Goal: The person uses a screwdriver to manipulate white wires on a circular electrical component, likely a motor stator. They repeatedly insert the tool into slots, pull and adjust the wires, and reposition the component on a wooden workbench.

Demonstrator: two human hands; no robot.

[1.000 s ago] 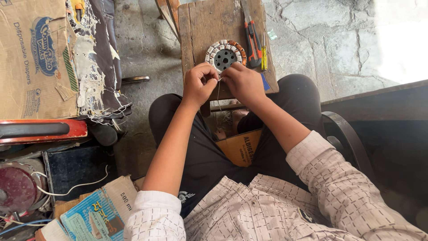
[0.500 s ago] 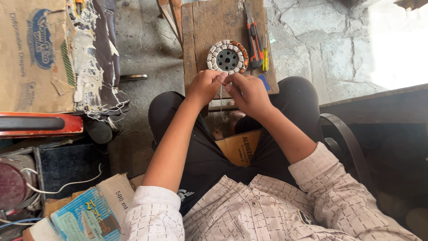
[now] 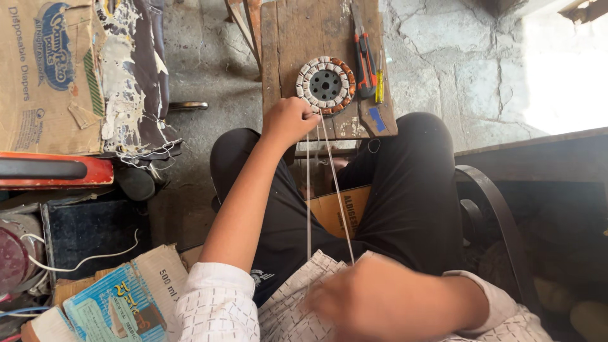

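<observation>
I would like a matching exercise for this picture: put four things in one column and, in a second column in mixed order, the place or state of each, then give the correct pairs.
Things
1. ring-shaped motor stator
2. left hand
3. right hand
4. yellow-handled screwdriver

Places or states
A. blurred, close to the camera, pulled back toward the body
B. lies flat on the wooden board, dark hub in its middle
C. lies along the board's right side, beside the red-handled pliers
D. rests at the stator's lower left edge, where two pale strands start

Pairs: 1-B, 2-D, 3-A, 4-C
</observation>
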